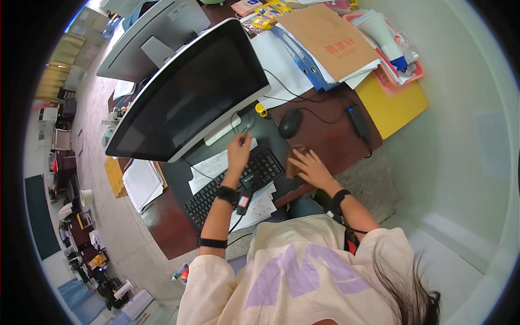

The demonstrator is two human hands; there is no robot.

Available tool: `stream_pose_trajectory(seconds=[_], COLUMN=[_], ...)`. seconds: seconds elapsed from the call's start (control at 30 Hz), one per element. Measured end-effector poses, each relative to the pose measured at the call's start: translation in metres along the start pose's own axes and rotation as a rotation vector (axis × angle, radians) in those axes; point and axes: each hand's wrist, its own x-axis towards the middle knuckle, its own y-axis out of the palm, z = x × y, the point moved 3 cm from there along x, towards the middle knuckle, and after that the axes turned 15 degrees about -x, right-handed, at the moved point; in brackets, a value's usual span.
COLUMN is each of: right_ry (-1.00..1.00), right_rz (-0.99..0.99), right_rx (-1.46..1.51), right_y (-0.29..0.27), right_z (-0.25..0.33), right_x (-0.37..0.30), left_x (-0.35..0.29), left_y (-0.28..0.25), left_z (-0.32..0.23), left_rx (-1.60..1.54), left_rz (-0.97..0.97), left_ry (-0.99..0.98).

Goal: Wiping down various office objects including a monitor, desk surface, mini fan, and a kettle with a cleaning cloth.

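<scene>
My left hand (238,154) is over the far edge of the black keyboard (260,170), close to the foot of the monitor. Its fingers are pinched together, and whatever sits between them is too small and blurred to name. On the desk right of the keyboard, my right hand (313,169) has its fingers over a soft-looking brown cloth (293,165), pressing or gripping it. Part of the cloth lies hidden under the fingers. Just beyond it is a black mouse (291,123). Printed papers (212,165) stick out from under the keyboard.
A large dark monitor (189,92) leans across the left, with another monitor (154,40) behind it. Far right are a blue binder (309,62), a brown envelope (327,38) and a pink basket (414,73) with a megaphone (379,35). A cable runs to a black box (357,122).
</scene>
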Motion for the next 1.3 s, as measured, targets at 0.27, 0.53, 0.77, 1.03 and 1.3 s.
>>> stream_pose_trajectory(seconds=[0.27, 0.53, 0.77, 1.03, 1.3], right_ry=[0.604, 0.308, 0.575, 0.142, 0.407], right_rz=[-0.25, -0.377, -0.47, -0.229, -0.28], right_rx=[-0.175, -0.001, -0.072, -0.069, -0.017], right_y=[-0.029, -0.034, -0.034, -0.017, -0.03], right_z=[-0.076, -0.041, -0.123, -0.06, -0.102], right_x=[-0.023, 0.086, 0.113, 0.121, 0.099], left_x=[0.025, 0.007, 0.011, 0.019, 0.018], left_y=[0.118, 0.117, 0.123, 0.112, 0.11], left_z=[-0.022, 0.015, 0.0, 0.019, 0.012], left_rx=[0.407, 0.192, 0.185, 0.168, 0.191], left_rz=[0.18, 0.095, 0.126, 0.153, 0.128], left_ry=[0.011, -0.027, -0.056, -0.142, -0.21])
